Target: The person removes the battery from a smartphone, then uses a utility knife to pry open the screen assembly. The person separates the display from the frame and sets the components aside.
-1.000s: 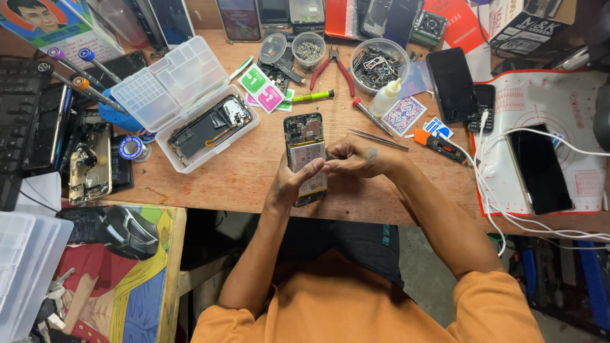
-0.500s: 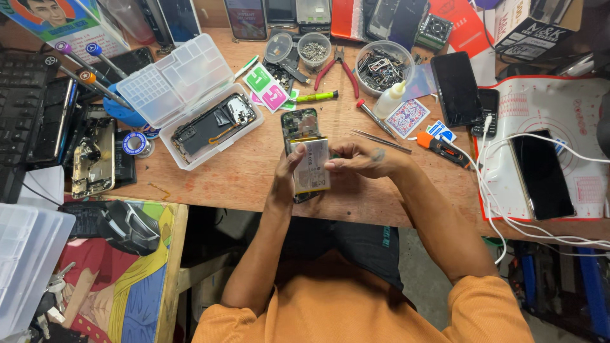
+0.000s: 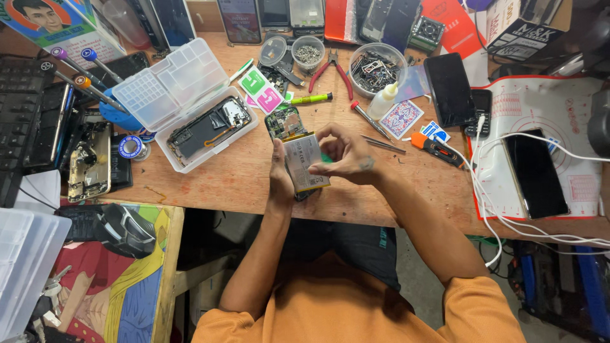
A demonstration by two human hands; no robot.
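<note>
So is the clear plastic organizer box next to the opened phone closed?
No, the clear organizer box lies open, lid flipped back, with a dismantled phone inside.

Over the wooden bench (image 3: 241,181), the left hand (image 3: 279,174) has its grip on an opened phone (image 3: 293,149) along its left edge, with the silver battery (image 3: 305,162) showing. The right hand (image 3: 346,155) pinches at the battery's right edge. A clear plastic case (image 3: 190,105) lies open to the left, and red-handled pliers (image 3: 332,70) lie beyond.

An opened phone (image 3: 293,143), circuit board bared, its silver battery (image 3: 306,163) lifting off, held above the desk edge.
</note>
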